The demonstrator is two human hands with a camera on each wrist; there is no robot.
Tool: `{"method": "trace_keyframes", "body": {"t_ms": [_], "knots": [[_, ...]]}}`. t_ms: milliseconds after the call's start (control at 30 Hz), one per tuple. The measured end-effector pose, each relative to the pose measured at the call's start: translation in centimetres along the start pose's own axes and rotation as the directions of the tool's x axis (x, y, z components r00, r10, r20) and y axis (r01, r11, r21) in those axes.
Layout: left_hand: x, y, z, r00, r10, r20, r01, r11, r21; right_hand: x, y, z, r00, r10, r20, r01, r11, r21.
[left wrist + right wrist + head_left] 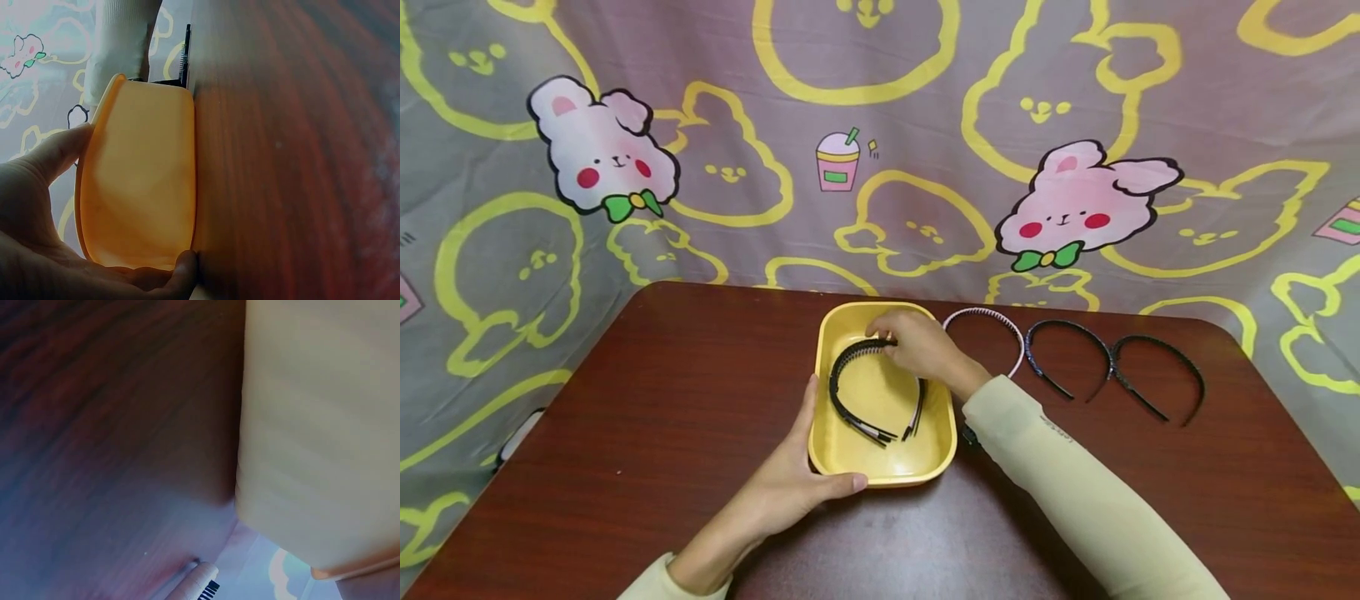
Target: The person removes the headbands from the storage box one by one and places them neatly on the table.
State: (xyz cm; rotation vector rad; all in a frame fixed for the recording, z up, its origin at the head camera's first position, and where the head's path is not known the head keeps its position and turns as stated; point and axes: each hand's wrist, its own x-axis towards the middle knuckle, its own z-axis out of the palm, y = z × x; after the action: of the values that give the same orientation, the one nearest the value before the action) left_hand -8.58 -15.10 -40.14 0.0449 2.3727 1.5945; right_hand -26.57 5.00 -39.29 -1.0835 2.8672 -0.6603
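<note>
My left hand [790, 475] grips the front left corner of a yellow plastic tub [942, 467], thumb along the front rim, fingers on the left side. In the left wrist view the left hand [37, 212] curls round the tub's wall [137, 169]. Inside the tub lie several headbands [838, 387], dark ones and a paler toothed one, stacked with their ends toward me. My right hand [917, 346] reaches in over the tub's right rim and pinches the top of the stack. The right wrist view shows the tub's outer wall [319, 425]; the right fingers are out of sight there.
Right of the tub a pink headband [988, 312], a blue one [1067, 323] and a dark one [1180, 358] lie in a row on the brown table [700, 358]. A patterned cloth [910, 142] hangs behind the table's far edge.
</note>
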Motion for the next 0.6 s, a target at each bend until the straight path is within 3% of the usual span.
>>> {"method": "trace_keyframes", "body": {"t_ms": [600], "knots": [[-0.01,-0.04,0.02,1.0,0.003,0.001,-0.003,1.0,0.001,0.07,0.04,0.11,1.0,-0.005,-0.016,0.005,1.0,-0.02]]}}
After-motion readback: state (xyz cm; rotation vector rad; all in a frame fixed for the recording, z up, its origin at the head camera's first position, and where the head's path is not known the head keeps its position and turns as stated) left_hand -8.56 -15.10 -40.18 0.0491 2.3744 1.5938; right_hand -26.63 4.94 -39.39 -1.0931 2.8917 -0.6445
